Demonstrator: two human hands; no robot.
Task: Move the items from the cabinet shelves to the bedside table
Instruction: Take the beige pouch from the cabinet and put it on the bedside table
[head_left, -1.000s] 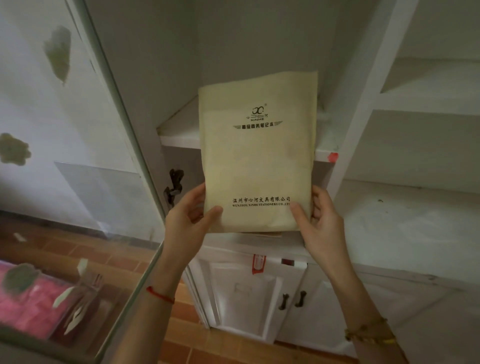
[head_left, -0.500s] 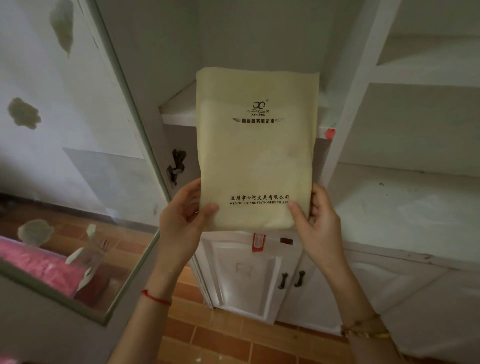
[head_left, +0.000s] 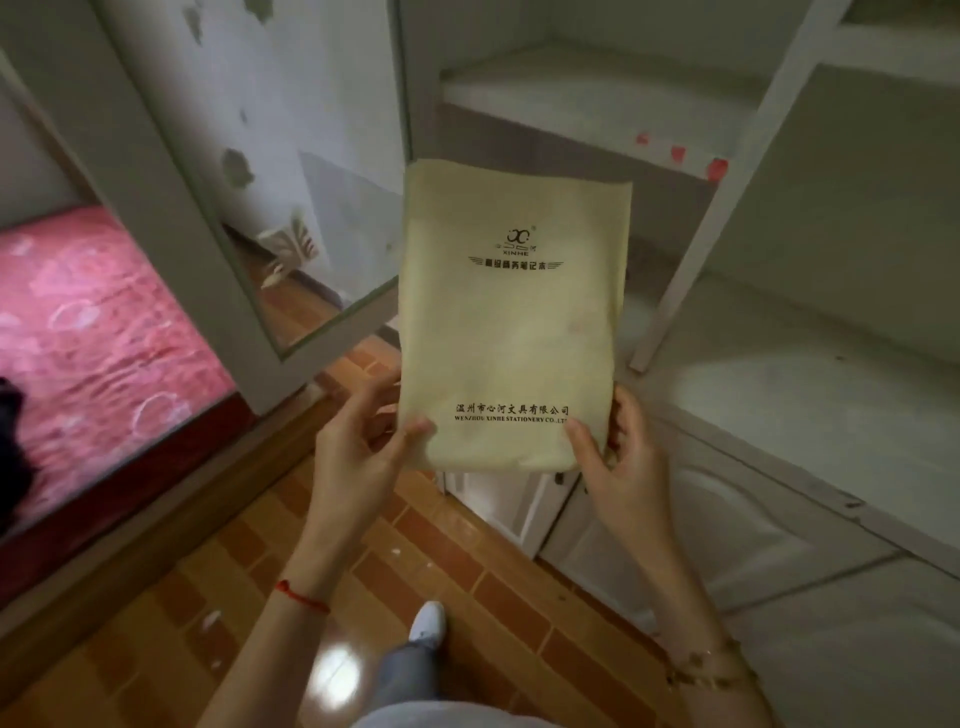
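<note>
- left hand (head_left: 358, 457) pinches the bottom left corner of the pale yellow fabric pouch with black print (head_left: 511, 322), thumb on front
- right hand (head_left: 623, 462) pinches the bottom right corner the same way
- pouch is held upright in the air in front of the white cabinet shelves (head_left: 597, 88)

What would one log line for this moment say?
item: yellow notebook pouch | left hand: pinching bottom-left corner | right hand: pinching bottom-right corner | position: held upright before cabinet shelves
</note>
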